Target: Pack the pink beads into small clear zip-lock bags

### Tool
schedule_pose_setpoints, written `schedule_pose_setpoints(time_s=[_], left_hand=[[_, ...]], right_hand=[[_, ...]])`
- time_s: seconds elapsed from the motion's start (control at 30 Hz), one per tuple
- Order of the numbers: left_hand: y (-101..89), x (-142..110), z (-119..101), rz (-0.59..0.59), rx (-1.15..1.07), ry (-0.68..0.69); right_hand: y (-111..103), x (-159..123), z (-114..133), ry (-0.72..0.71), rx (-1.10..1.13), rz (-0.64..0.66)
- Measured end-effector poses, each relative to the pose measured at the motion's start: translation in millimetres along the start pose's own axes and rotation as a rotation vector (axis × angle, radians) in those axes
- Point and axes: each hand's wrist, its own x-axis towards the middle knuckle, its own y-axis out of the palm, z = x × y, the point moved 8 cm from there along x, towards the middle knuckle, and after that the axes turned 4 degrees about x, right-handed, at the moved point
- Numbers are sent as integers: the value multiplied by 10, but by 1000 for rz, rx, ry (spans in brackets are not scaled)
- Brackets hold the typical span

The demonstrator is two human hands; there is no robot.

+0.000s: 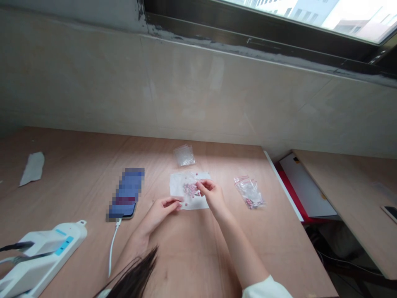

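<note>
A white sheet of paper (pixel 198 203) lies on the wooden desk, with a pile of small pink and red beads (pixel 190 189) on its middle. Above the pile, my right hand (pixel 211 193) has its thumb and forefinger pinched together; whatever is between them is too small to make out. My left hand (pixel 166 207) rests at the paper's lower left corner, thumb and fingers close together near a few loose beads, and its fingertips are too small to read clearly. To the right lie small zip bags (pixel 249 191) with similar beads inside. Behind the paper is a clear zip bag (pixel 184 155).
A phone (pixel 128 192) with a white charging cable (pixel 112 248) lies left of my left hand. A white power strip (pixel 52 260) fills the lower left corner. Farther left is a torn paper piece (pixel 32 167). A wall and window stand behind; a second desk (pixel 350 182) is at right.
</note>
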Motion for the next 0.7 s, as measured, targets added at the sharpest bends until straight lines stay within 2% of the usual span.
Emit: schedule_pose_setpoints(time_s=[0.1, 0.2, 0.3, 0.5, 0.7], left_hand=[[-172, -20, -249, -123, 22, 86], [-104, 33, -522, -78, 70, 183], [-30, 87, -709, -66, 148, 278], [3, 75, -690, -5, 193, 264], [-34, 51, -625, -76, 207, 225]], right_hand=[[35, -13, 73, -4, -53, 70], [143, -27, 96, 11, -63, 180], [181, -7, 100, 3, -29, 198], [73, 28, 88, -50, -113, 93], [49, -53, -57, 48, -89, 92]])
